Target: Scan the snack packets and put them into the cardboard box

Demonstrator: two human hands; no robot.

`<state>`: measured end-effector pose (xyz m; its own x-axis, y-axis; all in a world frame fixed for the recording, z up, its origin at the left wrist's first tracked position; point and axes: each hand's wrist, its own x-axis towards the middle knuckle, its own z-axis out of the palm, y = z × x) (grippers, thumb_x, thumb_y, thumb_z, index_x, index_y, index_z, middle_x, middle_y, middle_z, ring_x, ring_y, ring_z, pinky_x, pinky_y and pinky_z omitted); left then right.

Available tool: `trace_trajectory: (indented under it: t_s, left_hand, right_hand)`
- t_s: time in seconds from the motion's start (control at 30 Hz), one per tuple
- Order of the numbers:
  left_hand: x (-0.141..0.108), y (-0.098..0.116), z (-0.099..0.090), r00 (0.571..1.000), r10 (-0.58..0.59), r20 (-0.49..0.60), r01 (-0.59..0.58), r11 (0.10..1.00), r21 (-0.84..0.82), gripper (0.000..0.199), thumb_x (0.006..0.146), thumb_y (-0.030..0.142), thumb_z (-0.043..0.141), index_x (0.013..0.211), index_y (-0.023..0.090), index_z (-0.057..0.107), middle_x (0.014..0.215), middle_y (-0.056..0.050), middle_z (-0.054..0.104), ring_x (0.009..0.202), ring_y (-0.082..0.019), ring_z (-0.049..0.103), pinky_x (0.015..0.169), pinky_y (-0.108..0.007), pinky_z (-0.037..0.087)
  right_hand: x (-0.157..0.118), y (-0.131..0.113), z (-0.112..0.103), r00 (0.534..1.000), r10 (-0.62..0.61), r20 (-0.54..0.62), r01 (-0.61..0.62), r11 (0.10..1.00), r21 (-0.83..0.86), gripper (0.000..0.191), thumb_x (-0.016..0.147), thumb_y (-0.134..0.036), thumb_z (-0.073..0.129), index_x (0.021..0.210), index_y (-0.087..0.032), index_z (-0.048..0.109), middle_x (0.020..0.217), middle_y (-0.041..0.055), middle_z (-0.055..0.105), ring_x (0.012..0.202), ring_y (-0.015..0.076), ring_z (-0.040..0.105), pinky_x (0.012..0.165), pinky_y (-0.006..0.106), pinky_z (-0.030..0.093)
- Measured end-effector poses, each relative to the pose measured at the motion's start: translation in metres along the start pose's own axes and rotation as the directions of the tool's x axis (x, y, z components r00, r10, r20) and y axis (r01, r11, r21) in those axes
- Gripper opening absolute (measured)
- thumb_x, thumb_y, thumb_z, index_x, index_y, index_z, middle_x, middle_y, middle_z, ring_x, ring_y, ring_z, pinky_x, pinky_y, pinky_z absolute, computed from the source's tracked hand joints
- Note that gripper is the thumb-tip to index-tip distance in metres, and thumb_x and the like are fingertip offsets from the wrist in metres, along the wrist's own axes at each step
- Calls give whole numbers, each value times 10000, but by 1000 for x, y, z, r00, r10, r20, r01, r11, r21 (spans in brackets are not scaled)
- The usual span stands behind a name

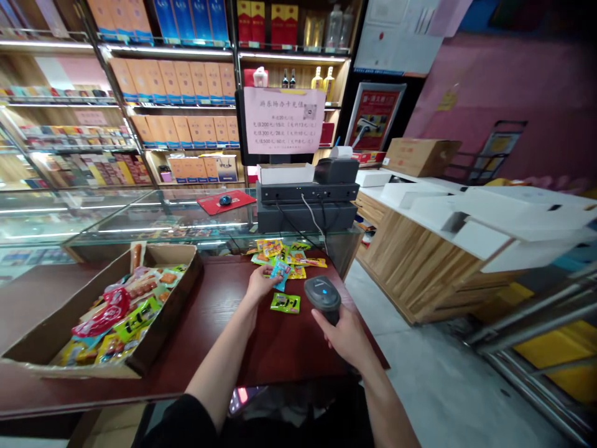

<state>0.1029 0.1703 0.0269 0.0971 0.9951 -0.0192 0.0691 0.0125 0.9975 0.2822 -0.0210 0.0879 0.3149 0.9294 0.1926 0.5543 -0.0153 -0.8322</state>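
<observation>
My left hand [262,283] pinches a small blue snack packet [280,274] at the front of a pile of yellow and green packets [275,249]. Wrapped round the handle of a dark handheld scanner [323,295] is my right hand [344,333]; a blue light shows on the scanner's top. Between the two hands, a green packet with black print [285,303] lies flat on the dark red table [209,336]. An open cardboard box [175,311] at the left holds many mixed snack packets.
Behind the pile stand a dark cash register unit [305,214], cables and a pink sign [285,121]. A glass counter [125,218] with a red mat [226,202] and mouse lies beyond the table. A wooden cabinet [420,267] stands right, past a strip of floor.
</observation>
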Motion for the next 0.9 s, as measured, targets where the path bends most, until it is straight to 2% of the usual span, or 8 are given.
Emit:
trace_trajectory:
  t_s: [0.1,0.2,0.33,0.5,0.67,0.9]
  left_hand:
    - [-9,2,-18,998,-51,43,61,955,-291,487,423,277,967,787,167,662,755,-40,745,650,-170,684,681,-295,545]
    - [-18,6,-30,996,-75,49,88,922,-377,536,403,317,977,797,161,648,770,-61,761,652,-166,694,672,-291,552]
    - [-22,9,-41,995,-95,27,98,920,-379,551,405,331,978,820,164,656,750,-53,761,636,-162,691,642,-275,545]
    - [-23,9,-47,993,-118,28,120,923,-366,534,408,313,974,813,168,658,743,-50,760,618,-163,688,641,-282,548]
    - [-22,6,-47,992,-124,28,126,924,-360,490,424,252,954,815,166,672,737,-49,756,639,-178,698,658,-291,555]
    - [-19,-1,-44,995,-90,37,97,946,-309,431,491,173,868,895,131,724,854,-100,783,686,-202,710,649,-295,553]
  right_hand:
    - [2,-13,14,997,-22,69,21,1000,14,323,833,-475,663,958,-184,728,629,67,722,691,278,754,554,298,553]
    - [3,-28,28,992,-40,118,36,999,32,316,836,-488,658,912,-188,722,595,60,709,672,274,754,546,289,551]
    - [2,-42,39,982,-55,183,49,998,39,312,849,-492,647,902,-193,715,571,51,698,630,265,747,530,282,541]
    - [1,-49,44,983,-73,170,65,997,49,299,831,-486,671,891,-198,717,585,51,708,619,265,744,529,285,543]
    - [2,-49,45,979,-76,187,69,997,43,276,834,-467,665,901,-205,722,584,45,705,626,266,742,539,287,550]
    - [1,-46,45,978,-67,200,60,997,40,296,863,-484,641,903,-199,711,564,40,690,599,256,731,521,274,526]
